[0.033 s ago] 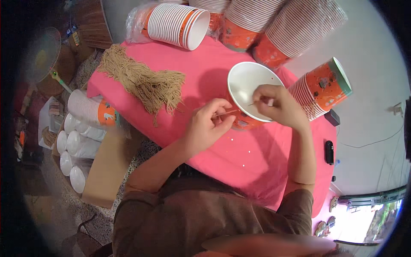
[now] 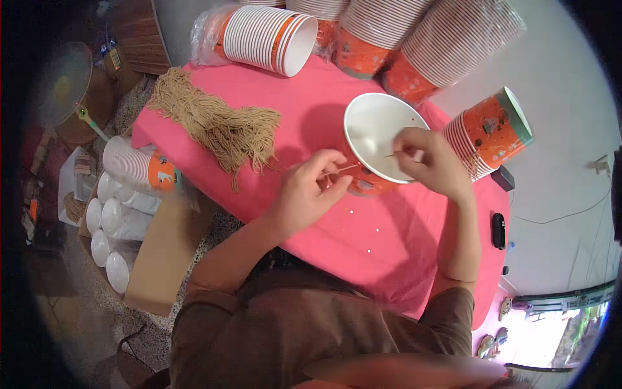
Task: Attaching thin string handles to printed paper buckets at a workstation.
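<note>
A wide paper bucket (image 2: 353, 129), white inside and orange outside, stands on the pink-covered table in front of me. My right hand (image 2: 424, 162) is over its near right rim, fingers pinched on a short, thin strand end that points left over the opening. My left hand (image 2: 311, 191) is just left of the bucket, with a thin tan cord (image 2: 341, 170) between thumb and fingers. How the cord runs inside the left palm is hidden. Farther left lies a loose bundle of tan cords (image 2: 214, 126).
Stacked orange-and-white paper buckets (image 2: 265, 40) lie at the back, with plastic-wrapped stacks (image 2: 427, 65) beside them. Another stack (image 2: 486, 133) leans at the right. A black object (image 2: 497, 231) sits near the right edge. On the floor at left is a cardboard box (image 2: 155, 269) of white cups.
My right hand has shifted slightly right, along with the strand end. The left hand and the cord in it have moved only a little.
</note>
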Action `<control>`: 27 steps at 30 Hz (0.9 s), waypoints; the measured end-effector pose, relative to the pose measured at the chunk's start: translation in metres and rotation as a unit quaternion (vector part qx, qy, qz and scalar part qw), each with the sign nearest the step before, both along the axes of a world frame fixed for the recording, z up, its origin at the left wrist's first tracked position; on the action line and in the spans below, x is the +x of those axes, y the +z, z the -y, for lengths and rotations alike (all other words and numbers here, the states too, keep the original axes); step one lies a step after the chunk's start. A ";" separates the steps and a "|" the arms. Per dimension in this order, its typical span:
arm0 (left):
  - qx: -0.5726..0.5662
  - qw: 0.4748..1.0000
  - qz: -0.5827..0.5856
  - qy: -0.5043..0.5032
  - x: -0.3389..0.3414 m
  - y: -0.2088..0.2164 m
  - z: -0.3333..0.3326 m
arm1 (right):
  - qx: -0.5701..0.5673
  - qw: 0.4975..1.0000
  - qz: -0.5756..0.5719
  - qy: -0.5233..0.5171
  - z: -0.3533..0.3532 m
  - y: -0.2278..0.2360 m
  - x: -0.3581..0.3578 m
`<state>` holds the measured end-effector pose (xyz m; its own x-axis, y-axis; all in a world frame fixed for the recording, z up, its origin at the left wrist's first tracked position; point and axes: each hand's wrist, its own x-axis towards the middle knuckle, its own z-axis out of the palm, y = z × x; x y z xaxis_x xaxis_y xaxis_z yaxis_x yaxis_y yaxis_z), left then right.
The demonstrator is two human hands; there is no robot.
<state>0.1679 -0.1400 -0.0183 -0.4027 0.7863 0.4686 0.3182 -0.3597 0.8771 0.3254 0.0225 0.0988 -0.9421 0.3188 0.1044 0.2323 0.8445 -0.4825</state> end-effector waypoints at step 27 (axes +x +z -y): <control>0.039 0.970 0.145 -0.193 -0.050 0.024 0.024 | 0.120 0.991 0.003 0.053 0.002 0.004 0.040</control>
